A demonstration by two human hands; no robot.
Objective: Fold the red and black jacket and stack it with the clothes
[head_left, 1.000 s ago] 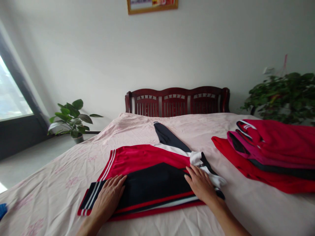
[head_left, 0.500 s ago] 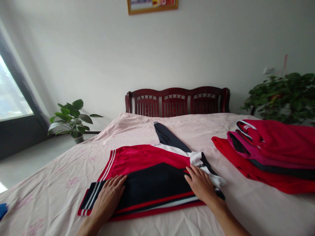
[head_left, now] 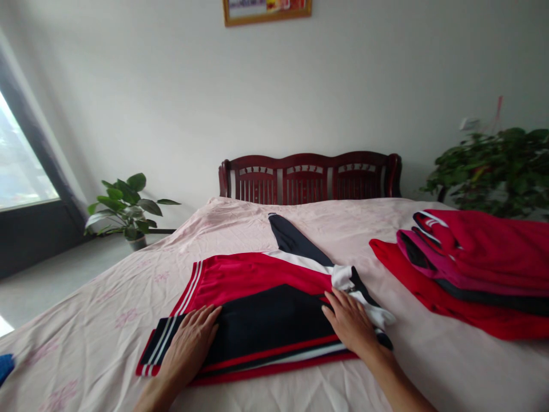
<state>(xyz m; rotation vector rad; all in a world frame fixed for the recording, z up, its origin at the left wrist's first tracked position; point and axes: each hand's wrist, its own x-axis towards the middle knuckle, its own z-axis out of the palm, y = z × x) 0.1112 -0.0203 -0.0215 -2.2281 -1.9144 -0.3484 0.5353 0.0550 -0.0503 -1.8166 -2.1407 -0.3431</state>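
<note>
Virtually unchanged over the last second, the red-and-navy jacket [head_left: 244,274] lies lower centre on the bed [head_left: 107,326], its near dark sleeve [head_left: 270,320] laid across the body, and the left hand [head_left: 191,337] and right hand [head_left: 349,320] rest palm-down upon it, well apart, suggesting a pause in handling.

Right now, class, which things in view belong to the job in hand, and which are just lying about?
Belongs to the job:
striped garment, one navy sleeve folded across it
bedsheet beneath it
clothes pile, probably

Just around:
potted plant at left
leafy plant at right
headboard
framed picture
blue item at left edge, unidentifiable
</note>
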